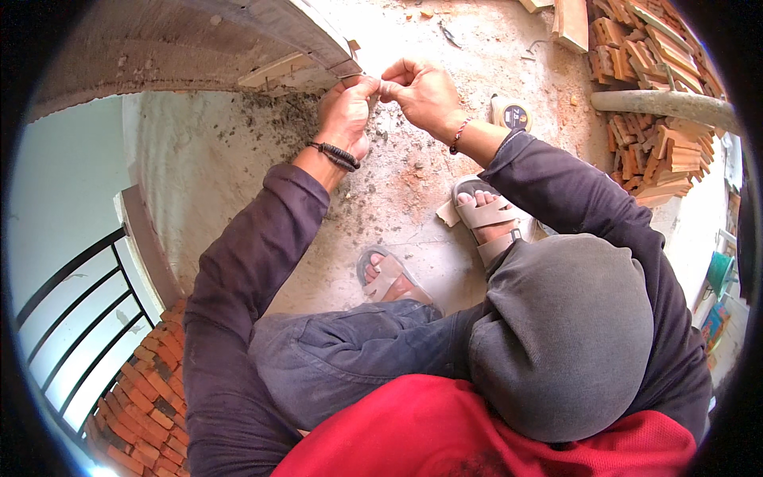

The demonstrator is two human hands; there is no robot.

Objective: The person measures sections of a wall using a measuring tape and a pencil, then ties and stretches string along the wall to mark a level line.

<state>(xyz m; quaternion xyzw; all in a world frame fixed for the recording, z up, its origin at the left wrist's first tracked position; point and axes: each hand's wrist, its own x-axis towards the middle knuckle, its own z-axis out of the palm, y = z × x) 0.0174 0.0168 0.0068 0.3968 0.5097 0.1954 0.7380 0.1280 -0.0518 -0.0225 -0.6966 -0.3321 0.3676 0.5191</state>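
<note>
At the top centre, both hands meet at the lower end of a rough grey-brown concrete edge (pixel 270 44). My left hand (pixel 344 115) has its fingers closed and its thumb against the edge's corner, where a small thin piece shows. Just right of it, my right hand (pixel 417 99) pinches with thumb and forefinger, close to the left thumb. What the fingertips hold is too small to make out. A round-faced tape measure (pixel 509 113) lies on the dusty floor (pixel 262 207) to the right of my right hand.
Stacked terracotta pieces (pixel 668 155) and a pale pipe (pixel 660 103) are at the right. A black metal railing (pixel 87 318) and red bricks (pixel 151 381) are at the lower left. My sandalled feet (pixel 485 211) are on the floor beneath me, among grit and scraps.
</note>
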